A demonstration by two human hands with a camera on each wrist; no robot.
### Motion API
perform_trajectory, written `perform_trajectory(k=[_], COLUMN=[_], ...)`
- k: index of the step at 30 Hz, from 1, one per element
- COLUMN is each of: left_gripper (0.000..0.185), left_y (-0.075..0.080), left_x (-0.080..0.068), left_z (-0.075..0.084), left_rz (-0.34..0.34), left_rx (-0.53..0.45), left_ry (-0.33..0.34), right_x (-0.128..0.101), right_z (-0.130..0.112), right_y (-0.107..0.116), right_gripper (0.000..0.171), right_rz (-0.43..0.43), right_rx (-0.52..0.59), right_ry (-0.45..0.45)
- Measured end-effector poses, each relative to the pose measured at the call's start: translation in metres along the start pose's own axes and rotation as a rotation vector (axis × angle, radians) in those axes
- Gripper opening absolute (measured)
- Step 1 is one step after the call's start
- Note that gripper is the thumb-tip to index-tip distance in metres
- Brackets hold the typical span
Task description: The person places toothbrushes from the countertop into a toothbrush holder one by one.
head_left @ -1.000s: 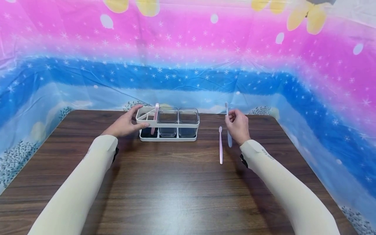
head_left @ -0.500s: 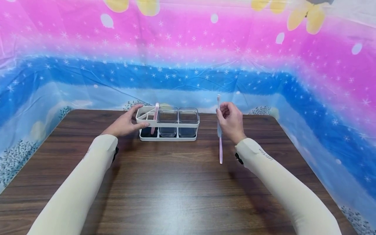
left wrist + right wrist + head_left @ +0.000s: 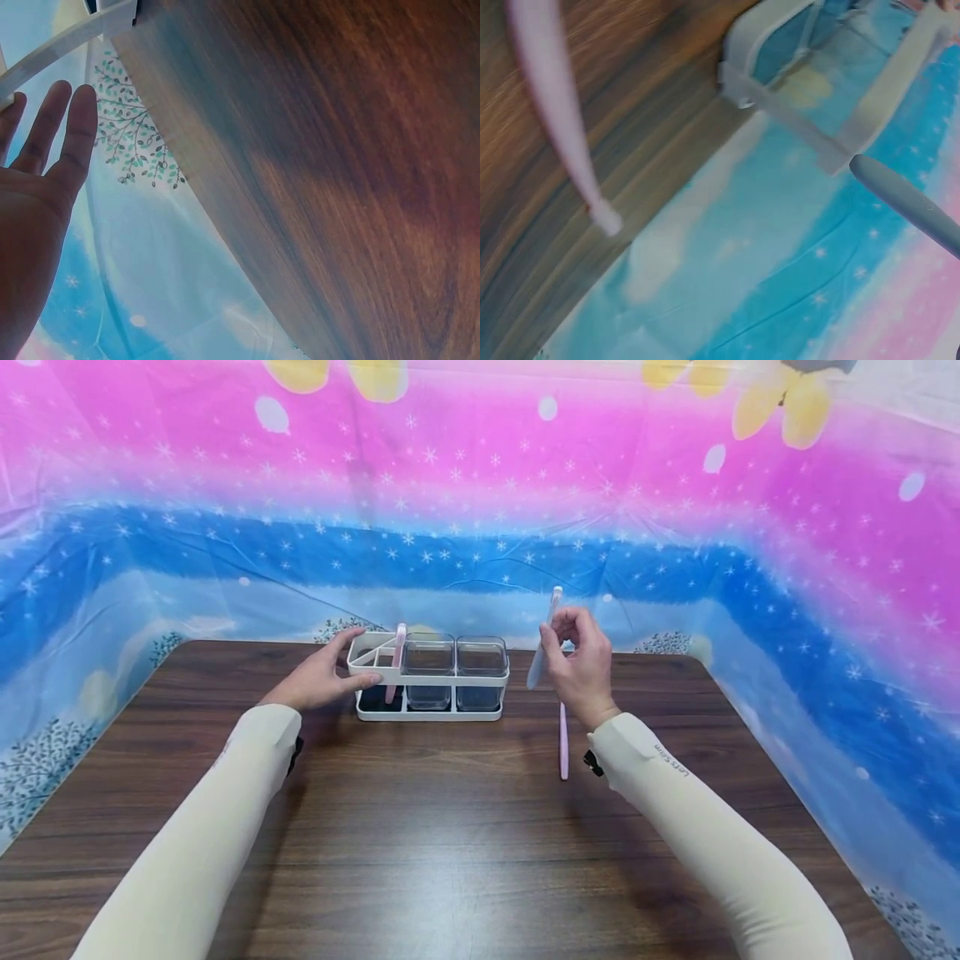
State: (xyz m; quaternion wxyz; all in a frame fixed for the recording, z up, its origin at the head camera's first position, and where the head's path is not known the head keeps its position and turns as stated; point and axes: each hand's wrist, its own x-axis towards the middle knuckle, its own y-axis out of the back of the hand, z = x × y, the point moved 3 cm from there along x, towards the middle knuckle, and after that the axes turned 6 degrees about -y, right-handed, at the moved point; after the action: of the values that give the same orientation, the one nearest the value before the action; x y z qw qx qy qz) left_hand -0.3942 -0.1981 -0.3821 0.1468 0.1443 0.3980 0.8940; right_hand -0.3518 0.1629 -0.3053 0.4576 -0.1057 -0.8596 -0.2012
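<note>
A: The right hand (image 3: 577,664) pinches a pale blue toothbrush (image 3: 542,643) near its middle, fingers curled around the handle. It is lifted above the bench (image 3: 450,827), between the white organizer (image 3: 429,679) and the pink toothbrush (image 3: 563,747) that lies flat just under the wrist.

B: And the left hand (image 3: 318,677)?

A: It rests against the left end of the organizer, thumb on the front rim, fingers nearly straight. It steadies more than it grips.

B: What can go wrong, you think?

A: The pinch is light and the brush is tilted, so it may turn in the fingers or slip. Also, one slot already has a pink brush (image 3: 395,660) standing in it. If the blue one comes in at a slant, it may hit the rim or a clear cup (image 3: 428,670) and push the organizer, because the left hand only leans on it.
</note>
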Motion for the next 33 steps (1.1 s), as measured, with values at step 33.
perform_trajectory(k=[33], left_gripper=[0.097], left_y=[-0.001], left_x=[-0.001], left_z=[-0.001], left_rz=[0.029], left_rx=[-0.023], left_ry=[0.011], right_x=[-0.004], right_z=[-0.093], right_y=[-0.063], right_gripper=[0.013], right_rz=[-0.082], right_rx=[0.24], right_ry=[0.146])
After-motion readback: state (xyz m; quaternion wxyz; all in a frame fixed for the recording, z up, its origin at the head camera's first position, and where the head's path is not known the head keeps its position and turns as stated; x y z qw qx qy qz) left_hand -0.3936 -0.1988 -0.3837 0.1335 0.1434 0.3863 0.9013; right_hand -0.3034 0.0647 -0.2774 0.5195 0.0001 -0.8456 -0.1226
